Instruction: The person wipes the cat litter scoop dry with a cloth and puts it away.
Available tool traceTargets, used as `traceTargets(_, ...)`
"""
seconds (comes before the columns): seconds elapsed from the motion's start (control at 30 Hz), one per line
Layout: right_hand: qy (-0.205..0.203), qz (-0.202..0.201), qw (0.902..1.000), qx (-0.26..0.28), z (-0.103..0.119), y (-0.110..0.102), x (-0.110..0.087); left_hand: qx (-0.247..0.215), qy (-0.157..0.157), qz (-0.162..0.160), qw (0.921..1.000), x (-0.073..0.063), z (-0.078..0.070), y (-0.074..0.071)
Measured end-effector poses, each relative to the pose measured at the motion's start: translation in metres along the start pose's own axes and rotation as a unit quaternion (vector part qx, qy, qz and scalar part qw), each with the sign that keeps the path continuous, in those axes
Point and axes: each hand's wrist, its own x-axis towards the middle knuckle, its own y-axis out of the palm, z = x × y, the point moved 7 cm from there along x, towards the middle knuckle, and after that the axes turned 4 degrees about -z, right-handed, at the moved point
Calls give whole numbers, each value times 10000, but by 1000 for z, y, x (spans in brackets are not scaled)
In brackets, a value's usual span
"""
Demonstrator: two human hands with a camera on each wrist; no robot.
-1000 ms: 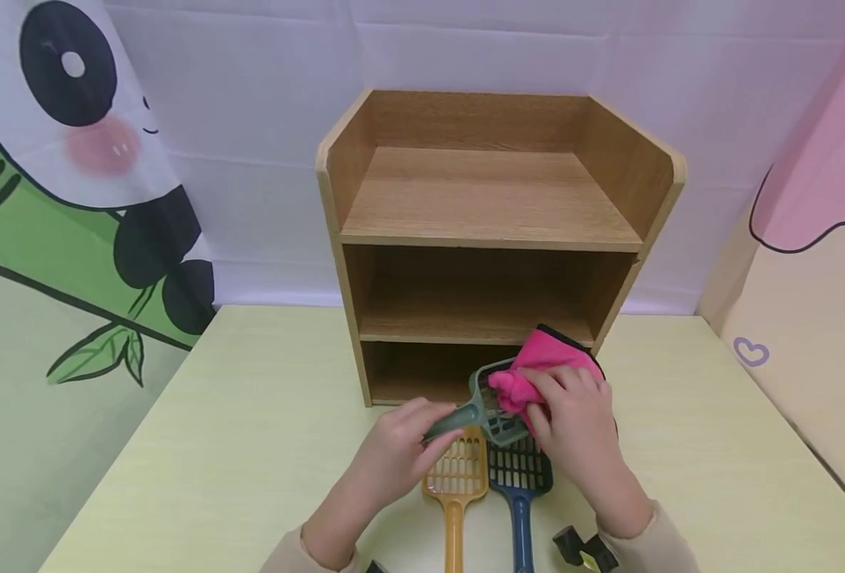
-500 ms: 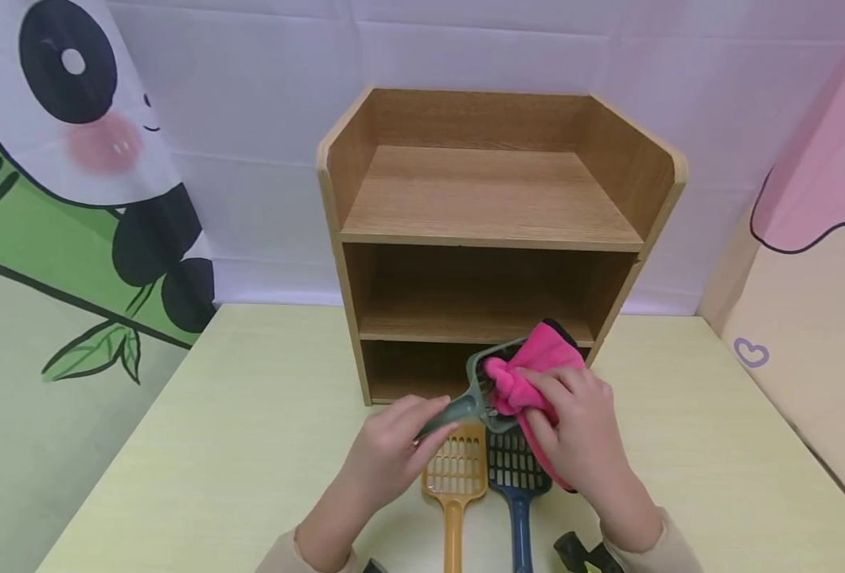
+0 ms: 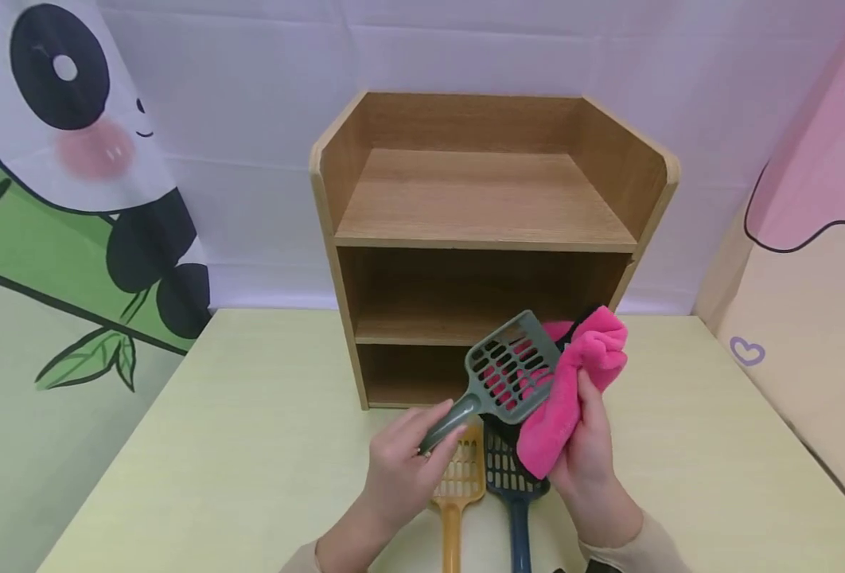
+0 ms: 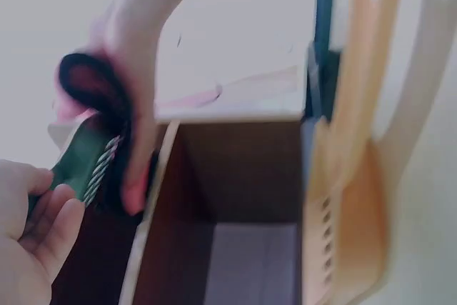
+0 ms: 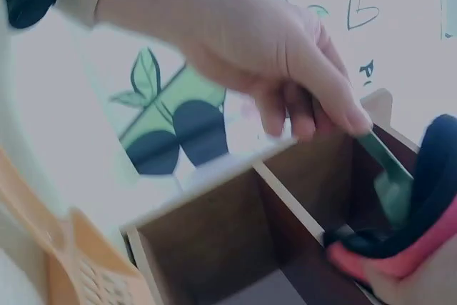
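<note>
In the head view, my left hand [image 3: 404, 465] grips the handle of a grey-green litter scoop [image 3: 481, 393], its slotted head tilted up to the right. My right hand [image 3: 593, 477] holds a pink cloth [image 3: 554, 422] with black edging at the scoop's far right side. Pink and black show through the slots, so cloth lies behind the scoop head. Below them on the table lie a yellow litter scoop [image 3: 452, 517] and a dark blue litter scoop [image 3: 519, 521], side by side, handles towards me. The right wrist view shows the cloth folded about the green scoop [image 5: 394, 194].
A wooden shelf unit [image 3: 490, 195] with an upper deck and two compartments stands behind the hands. The pale table [image 3: 272, 430] extends on both sides. A printed cloth backdrop [image 3: 251, 119] hangs behind.
The scoop has turned so its slotted face shows more fully. My right hand has rolled over and shifted the cloth from the scoop's front to its right edge and back.
</note>
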Motion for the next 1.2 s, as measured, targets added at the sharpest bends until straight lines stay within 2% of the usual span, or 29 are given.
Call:
traceTargets(0.1, 437, -327, 9983, 209, -11, -1, -6, -24, -118, 14, 9999, -8, -5, 6)
traceTargets(0.23, 771, -873, 9932, 35, -24, -3, -6, 40, -222, 214, 9995, -12, -8, 11)
traceTargets(0.33, 895, -1245, 9880, -193, -28, -7, -3, 256, -24, 439, 9987, -12, -11, 15)
traceTargets(0.5, 773, -1606, 9836, -286, -28, -15, 2, 640, 356, 745, 9945, -13, -15, 20)
traceTargets(0.73, 399, -1871, 9805, -461, -20, -24, 8, 835, 506, 840, 9917, -12, -17, 20)
traceTargets(0.83, 295, -1976, 9779, -614, -17, -28, 9, 787, 457, 881, 9920, -10, -17, 18)
traceTargets(1.07, 229, -2020, 9760, -779, -13, -30, 11, 642, -207, 1296, 9893, -7, -9, 16)
traceTargets(1.2, 171, -2130, 9734, -828, -11, -32, 10, 601, -225, 1332, 9890, -6, -9, 15)
